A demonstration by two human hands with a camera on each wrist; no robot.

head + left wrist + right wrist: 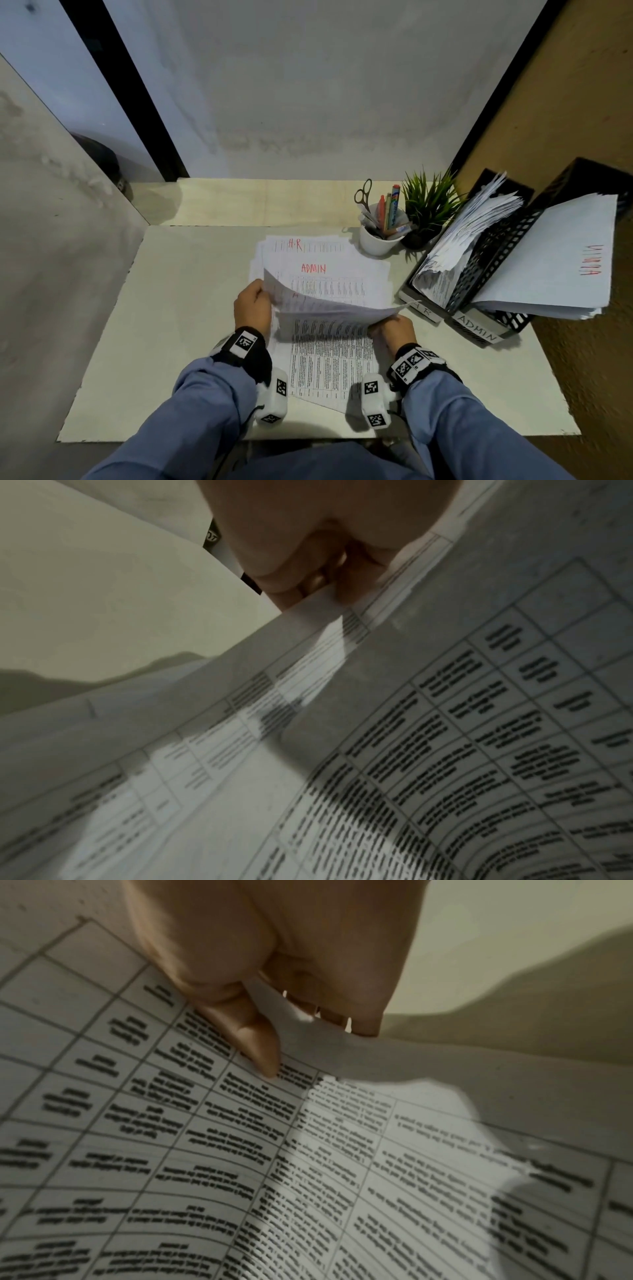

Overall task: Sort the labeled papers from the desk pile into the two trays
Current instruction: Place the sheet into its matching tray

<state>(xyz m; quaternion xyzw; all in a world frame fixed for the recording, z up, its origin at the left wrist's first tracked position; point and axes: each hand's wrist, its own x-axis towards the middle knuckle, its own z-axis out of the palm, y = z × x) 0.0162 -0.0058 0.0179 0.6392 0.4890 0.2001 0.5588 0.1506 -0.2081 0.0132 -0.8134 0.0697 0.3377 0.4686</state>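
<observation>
We pinch one sheet (329, 305) with both hands, left (251, 305) and right (397, 330), above the pile (329, 274) on the bench (171, 308). Separate it fully, read its label, then choose the tray (479, 329).

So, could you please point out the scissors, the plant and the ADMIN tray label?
scissors (363, 196): head view, on the handles.
plant (429, 202): head view, on the leaves.
ADMIN label (476, 329): head view, on the lettering.
</observation>
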